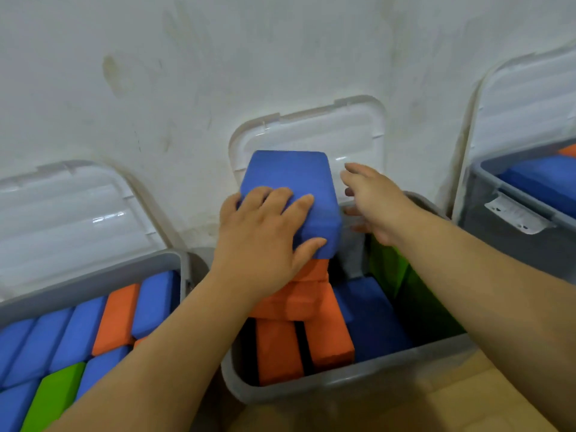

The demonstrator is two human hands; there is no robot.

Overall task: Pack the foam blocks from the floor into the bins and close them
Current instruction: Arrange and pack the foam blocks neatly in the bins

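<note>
My left hand grips the near end of a blue foam block, fingers on top and thumb on its front edge, holding it above the middle grey bin. Inside that bin lie orange blocks, a dark blue block and green blocks. My right hand hovers just right of the held block with fingers spread, holding nothing. The middle bin's translucent lid stands open against the wall.
A left grey bin is packed with blue, orange and green blocks, its lid open. A right bin holds blue blocks, lid up. A white wall rises behind; tan floor lies in front.
</note>
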